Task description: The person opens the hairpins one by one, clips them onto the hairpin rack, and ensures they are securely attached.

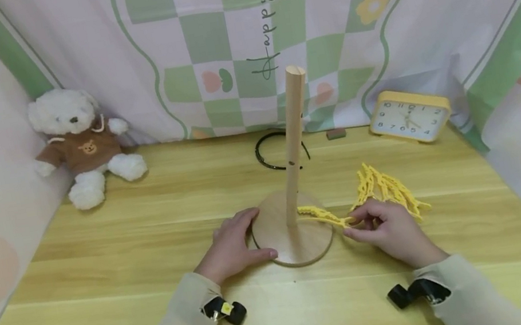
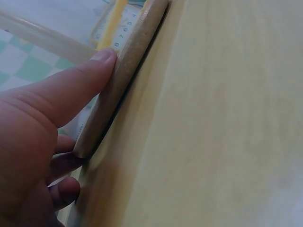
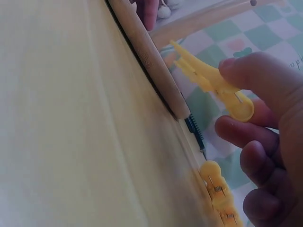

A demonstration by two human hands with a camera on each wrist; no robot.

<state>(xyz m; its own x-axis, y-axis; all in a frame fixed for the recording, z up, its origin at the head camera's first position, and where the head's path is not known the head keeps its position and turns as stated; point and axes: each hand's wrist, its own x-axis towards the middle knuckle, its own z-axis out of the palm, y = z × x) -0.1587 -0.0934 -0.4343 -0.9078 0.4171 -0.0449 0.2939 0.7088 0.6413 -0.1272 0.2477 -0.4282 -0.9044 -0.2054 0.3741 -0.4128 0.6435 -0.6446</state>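
A wooden stand has a round base [image 1: 272, 230] and an upright pole [image 1: 293, 133] with small dark holes. My left hand [image 1: 233, 245] grips the left edge of the base; its thumb [image 2: 80, 85] lies along the rim, with the other fingers around the edge. My right hand [image 1: 390, 230] pinches the rear end of a long yellow hair clip [image 3: 208, 78], a spring showing in its body. The clip points left over the base, its tip near the pole's foot; whether they touch, I cannot tell. Behind the right hand lies a heap of yellow clips [image 1: 385, 184].
Behind the pole lies a black headband [image 1: 259, 157]. A small brown block [image 1: 336, 133] and a yellow clock [image 1: 409, 116] are at the back right of the wooden table [image 1: 137, 323]. A white plush bear [image 1: 84, 141] sits back left, before a checkered curtain [image 1: 207, 38].
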